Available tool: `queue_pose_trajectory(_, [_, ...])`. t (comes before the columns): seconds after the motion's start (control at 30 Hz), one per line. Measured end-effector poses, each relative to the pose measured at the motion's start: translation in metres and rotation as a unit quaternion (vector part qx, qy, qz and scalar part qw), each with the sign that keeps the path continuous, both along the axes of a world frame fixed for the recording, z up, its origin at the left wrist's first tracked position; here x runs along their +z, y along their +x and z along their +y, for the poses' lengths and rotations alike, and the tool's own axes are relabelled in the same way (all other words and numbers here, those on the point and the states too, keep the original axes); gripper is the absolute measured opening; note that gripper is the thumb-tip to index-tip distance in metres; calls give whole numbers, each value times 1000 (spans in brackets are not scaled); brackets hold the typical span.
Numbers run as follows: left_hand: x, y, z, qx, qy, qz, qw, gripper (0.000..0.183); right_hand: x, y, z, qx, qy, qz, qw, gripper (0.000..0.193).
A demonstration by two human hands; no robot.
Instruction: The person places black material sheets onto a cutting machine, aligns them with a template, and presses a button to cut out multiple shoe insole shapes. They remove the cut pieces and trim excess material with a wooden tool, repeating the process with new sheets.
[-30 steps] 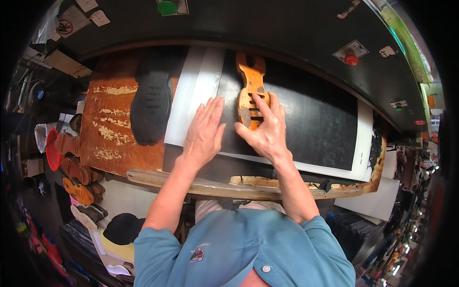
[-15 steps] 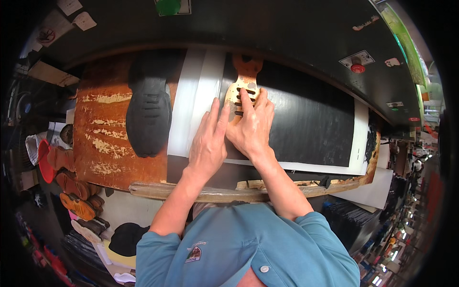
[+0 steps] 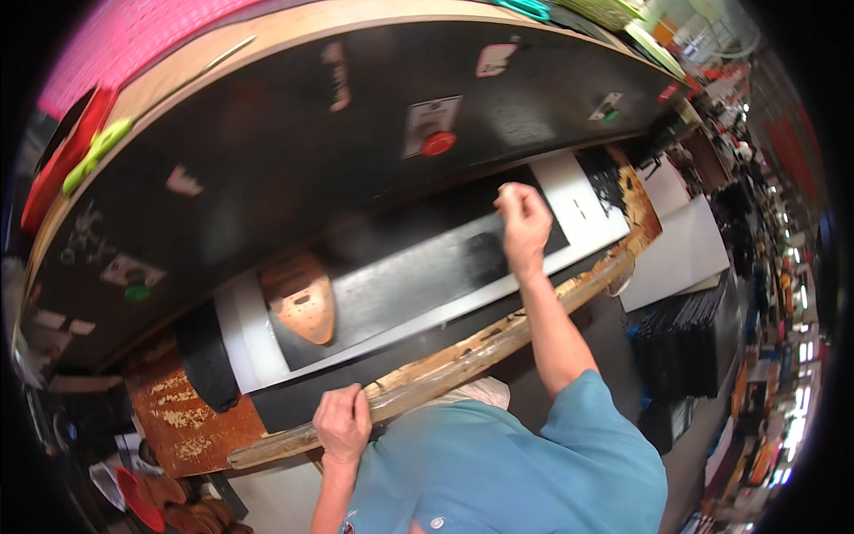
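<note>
And there, well beyond the right hand (image 3: 523, 233) and off to its left, blazed a pink mesh (image 3: 147, 40), a lime-green tool (image 3: 96, 158) below! Right of that same hand leaned a pale board (image 3: 685, 254), black sheets (image 3: 680, 343) piled just nearer; left of the left hand (image 3: 342, 423), a red dish (image 3: 138, 498)!

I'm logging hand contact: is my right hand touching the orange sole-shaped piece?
Apart: the head view shows black sheet between the right hand and the orange sole-shaped piece.
</note>
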State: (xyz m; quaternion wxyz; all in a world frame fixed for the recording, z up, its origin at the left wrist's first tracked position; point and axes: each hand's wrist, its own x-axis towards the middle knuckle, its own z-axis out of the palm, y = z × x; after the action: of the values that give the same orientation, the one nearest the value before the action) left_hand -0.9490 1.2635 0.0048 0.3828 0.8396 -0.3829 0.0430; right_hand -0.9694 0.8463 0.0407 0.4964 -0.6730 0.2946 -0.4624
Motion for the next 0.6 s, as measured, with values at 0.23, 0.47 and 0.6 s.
queue_pose_trajectory(0.23, [-12, 1, 3, 58, -12, -63, 996, 6, 53, -68, -189, -206, -64, -173, 961, 29])
queue_pose_trajectory(0.47, [-2, -3, -19, 91, 18, -83, 992, 17, 46, -146, -242, -89, -26, -61, 994, 28])
queue_pose_trajectory(0.6, [0, -1, -18, 144, 23, -61, 987, 16, -17, -174, -135, -35, -64, 74, 995, 29])
